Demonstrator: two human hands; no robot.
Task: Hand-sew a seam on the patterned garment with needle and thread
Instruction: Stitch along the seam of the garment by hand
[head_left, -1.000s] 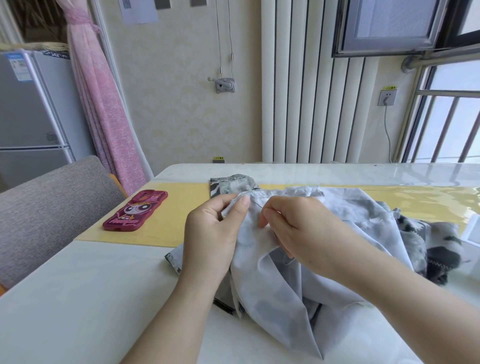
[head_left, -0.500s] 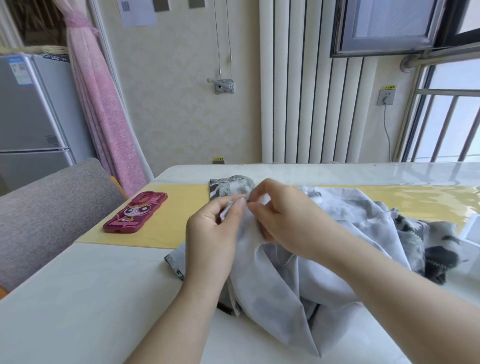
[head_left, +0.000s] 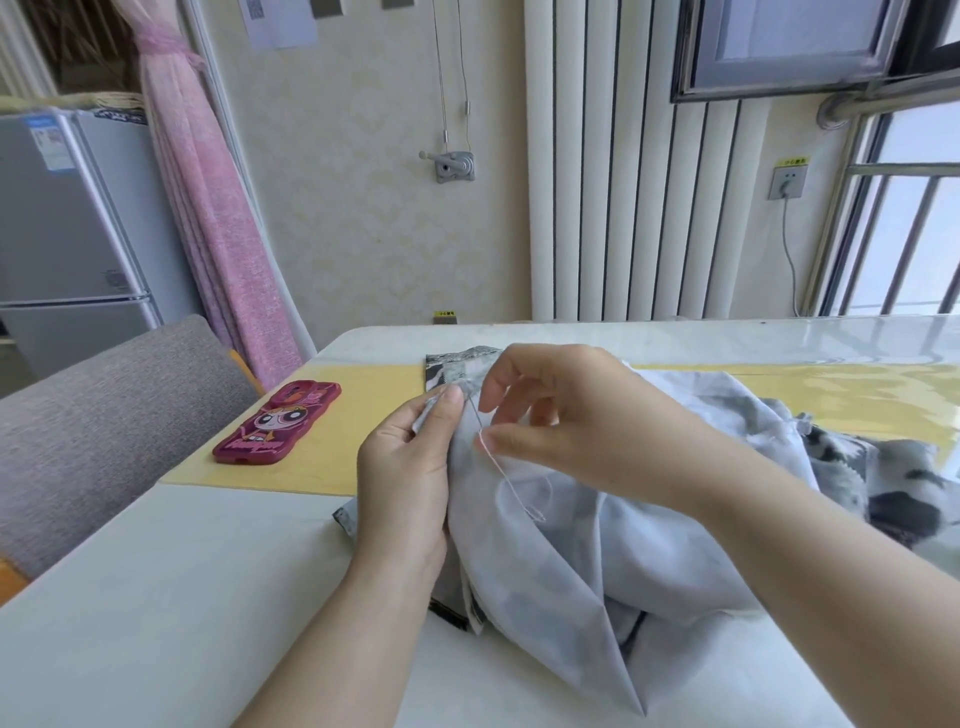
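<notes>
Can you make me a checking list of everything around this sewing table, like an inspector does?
Surface: white table with a yellow mat across it.
Job's things: grey patterned garment bunched on the table; pale thread looping loose over it.
Clutter: pink cartoon phone case on the mat, left of the garment.
Hands: left hand pinches the garment's edge; right hand seems to pinch the thread at its thumb tip.
Cables: a cord hangs from the wall socket; two thin hanging cords above a wall crank.
Surroundings: fridge, pink curtain, grey chair, radiator, barred window.
</notes>
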